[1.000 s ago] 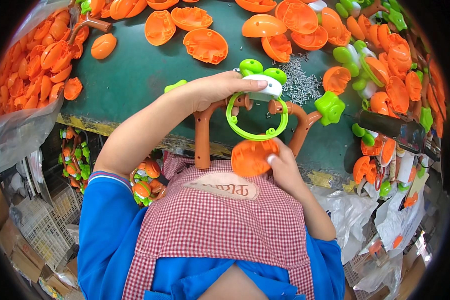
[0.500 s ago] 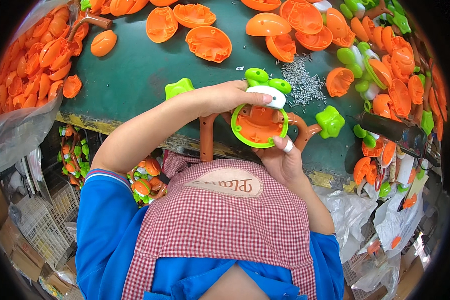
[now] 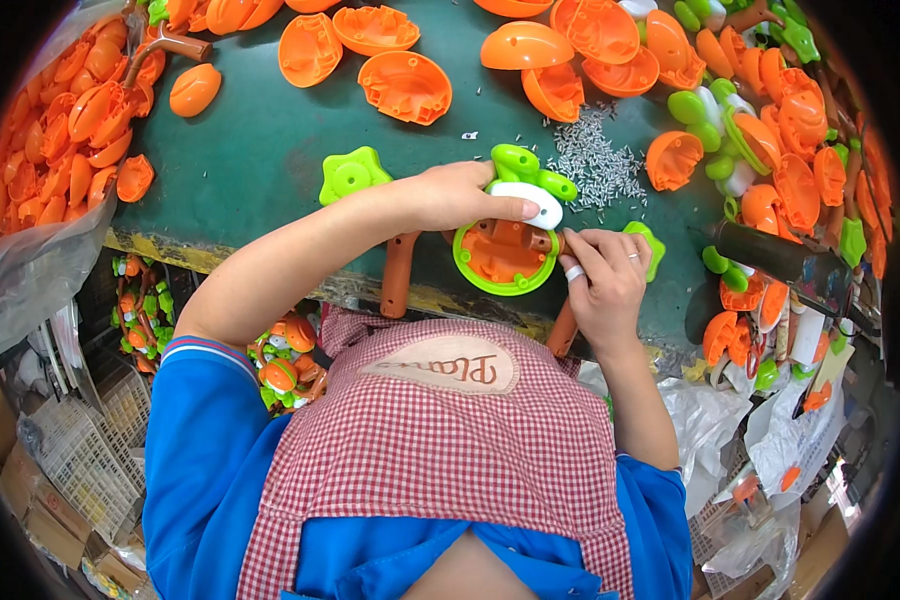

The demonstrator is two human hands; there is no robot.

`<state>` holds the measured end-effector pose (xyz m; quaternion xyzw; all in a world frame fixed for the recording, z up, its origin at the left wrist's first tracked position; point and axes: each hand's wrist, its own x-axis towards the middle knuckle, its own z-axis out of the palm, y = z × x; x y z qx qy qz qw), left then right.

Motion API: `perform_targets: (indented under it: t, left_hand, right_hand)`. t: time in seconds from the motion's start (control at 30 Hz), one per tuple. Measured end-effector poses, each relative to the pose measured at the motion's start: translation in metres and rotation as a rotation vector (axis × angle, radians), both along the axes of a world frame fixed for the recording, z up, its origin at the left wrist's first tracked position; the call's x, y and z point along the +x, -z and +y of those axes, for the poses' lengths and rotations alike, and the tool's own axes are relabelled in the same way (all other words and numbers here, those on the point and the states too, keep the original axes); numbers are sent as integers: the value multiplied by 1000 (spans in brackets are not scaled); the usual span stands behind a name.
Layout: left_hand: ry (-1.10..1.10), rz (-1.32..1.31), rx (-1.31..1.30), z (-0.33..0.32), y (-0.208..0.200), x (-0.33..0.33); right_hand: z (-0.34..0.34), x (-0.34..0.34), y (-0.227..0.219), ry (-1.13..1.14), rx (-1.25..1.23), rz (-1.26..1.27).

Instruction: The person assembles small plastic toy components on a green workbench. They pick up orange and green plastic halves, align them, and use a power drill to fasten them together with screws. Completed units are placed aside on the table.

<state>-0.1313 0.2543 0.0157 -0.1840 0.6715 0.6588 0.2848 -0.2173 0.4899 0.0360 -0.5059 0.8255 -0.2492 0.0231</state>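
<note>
My left hand (image 3: 462,196) is closed on a part-built plastic toy, its thumb across the oval white piece (image 3: 542,203). Above that piece sit rounded green knobs (image 3: 516,162); below it lies an open orange shell (image 3: 495,262) with a green rim (image 3: 506,291). My right hand (image 3: 606,285) pinches a brown branch-shaped arm (image 3: 563,330) where it meets the shell's right side. A green star-shaped end (image 3: 652,248) shows behind those fingers. Left of the shell is another brown arm (image 3: 398,280), with a green star (image 3: 353,176) above my left wrist.
Small metal screws (image 3: 600,160) lie heaped beyond the toy. Loose orange shells (image 3: 405,88) are spread along the far side of the green table (image 3: 240,165). A clear bag (image 3: 40,270) of orange shells stands left. A dark bracket-like object (image 3: 780,262) and mixed parts crowd the right.
My right hand has moved up from the rim's lower edge to the right brown arm and taken hold of it. That arm now angles downward. My left hand keeps its hold.
</note>
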Motion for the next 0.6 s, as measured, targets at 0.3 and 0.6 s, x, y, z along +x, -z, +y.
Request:
perform_targets:
  t: [0.3, 0.6]
  left_hand:
    - [-44, -104, 84, -6, -20, -2]
    - [-77, -142, 159, -7, -20, -2]
  right_hand:
    - [-4, -110, -8, 257, 94, 182]
    - [-29, -94, -33, 199, -541, -832]
